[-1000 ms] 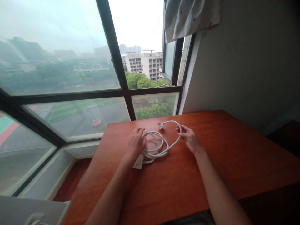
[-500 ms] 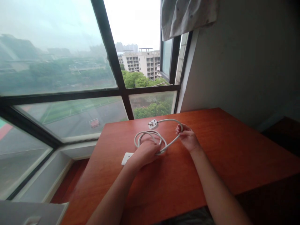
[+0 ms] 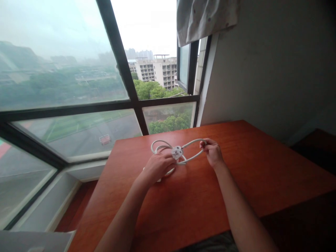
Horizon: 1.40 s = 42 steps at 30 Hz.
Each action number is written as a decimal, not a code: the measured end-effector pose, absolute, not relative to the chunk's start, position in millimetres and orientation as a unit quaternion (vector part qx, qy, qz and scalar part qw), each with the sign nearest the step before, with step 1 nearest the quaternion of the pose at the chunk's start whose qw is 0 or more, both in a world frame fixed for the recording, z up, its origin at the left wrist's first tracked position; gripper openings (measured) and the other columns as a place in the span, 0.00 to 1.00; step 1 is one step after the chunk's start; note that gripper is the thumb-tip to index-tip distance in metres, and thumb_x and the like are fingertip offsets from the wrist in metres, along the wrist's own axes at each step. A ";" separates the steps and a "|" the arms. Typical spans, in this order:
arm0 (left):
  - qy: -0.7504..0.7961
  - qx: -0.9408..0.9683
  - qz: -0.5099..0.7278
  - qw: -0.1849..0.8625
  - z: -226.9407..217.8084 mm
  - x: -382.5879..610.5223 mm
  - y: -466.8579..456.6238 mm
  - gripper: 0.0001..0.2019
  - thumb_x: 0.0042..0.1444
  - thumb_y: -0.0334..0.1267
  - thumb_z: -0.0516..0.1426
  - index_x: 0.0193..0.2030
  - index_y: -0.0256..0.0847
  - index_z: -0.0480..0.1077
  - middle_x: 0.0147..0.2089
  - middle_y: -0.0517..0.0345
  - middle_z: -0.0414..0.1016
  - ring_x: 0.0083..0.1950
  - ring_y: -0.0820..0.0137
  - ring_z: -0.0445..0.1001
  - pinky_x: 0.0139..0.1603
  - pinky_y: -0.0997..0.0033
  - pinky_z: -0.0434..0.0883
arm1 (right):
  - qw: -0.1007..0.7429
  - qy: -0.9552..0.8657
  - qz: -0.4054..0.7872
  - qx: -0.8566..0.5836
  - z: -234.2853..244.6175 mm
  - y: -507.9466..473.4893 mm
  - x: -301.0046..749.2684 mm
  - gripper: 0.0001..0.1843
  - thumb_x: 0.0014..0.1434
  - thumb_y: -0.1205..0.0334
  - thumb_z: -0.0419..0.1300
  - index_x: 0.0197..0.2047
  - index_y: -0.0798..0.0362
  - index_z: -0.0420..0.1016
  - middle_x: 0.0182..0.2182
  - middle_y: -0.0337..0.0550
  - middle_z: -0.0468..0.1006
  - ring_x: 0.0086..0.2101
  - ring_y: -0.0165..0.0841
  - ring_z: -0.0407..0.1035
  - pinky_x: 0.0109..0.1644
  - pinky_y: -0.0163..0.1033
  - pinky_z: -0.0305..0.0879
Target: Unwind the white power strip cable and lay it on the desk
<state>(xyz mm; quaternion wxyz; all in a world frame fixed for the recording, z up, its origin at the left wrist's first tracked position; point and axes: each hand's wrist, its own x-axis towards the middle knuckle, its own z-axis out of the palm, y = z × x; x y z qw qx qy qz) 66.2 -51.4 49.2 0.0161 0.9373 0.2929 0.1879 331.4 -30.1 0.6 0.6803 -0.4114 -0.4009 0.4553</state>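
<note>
A white power cable (image 3: 160, 146) lies coiled on the reddish-brown wooden table (image 3: 199, 196). My left hand (image 3: 156, 167) rests closed over the near side of the coil, its fingers around the cable. The white plug (image 3: 176, 152) at the cable's end sits just right of that hand's fingertips, its flat face turned towards me. My right hand (image 3: 213, 153) pinches the cable's far loop a little to the right and holds it slightly off the table. A white block at the cable's other end is mostly hidden under my left hand.
The table stands in a corner: a large dark-framed window (image 3: 123, 73) along its far and left sides, a grey wall (image 3: 267, 63) on the right. A cloth (image 3: 204, 17) hangs at the window's top. A pale surface (image 3: 34, 241) shows at bottom left.
My left hand moved from the coil's left side to its near side and covered the white block. The plug end swung from the far side inward over the coil. My right hand kept its grip.
</note>
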 end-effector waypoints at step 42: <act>0.276 0.887 0.324 0.179 45.5 59.1 -40.7 0.08 0.65 0.35 0.51 0.44 0.40 0.71 0.45 0.49 0.71 0.47 0.67 0.71 0.48 0.67 0.69 | 0.656 -0.410 0.452 -0.444 7.5 -32.9 326.9 0.16 0.41 0.63 0.53 0.31 0.56 0.79 0.14 0.32 0.57 0.17 0.24 0.46 0.18 0.32 0.38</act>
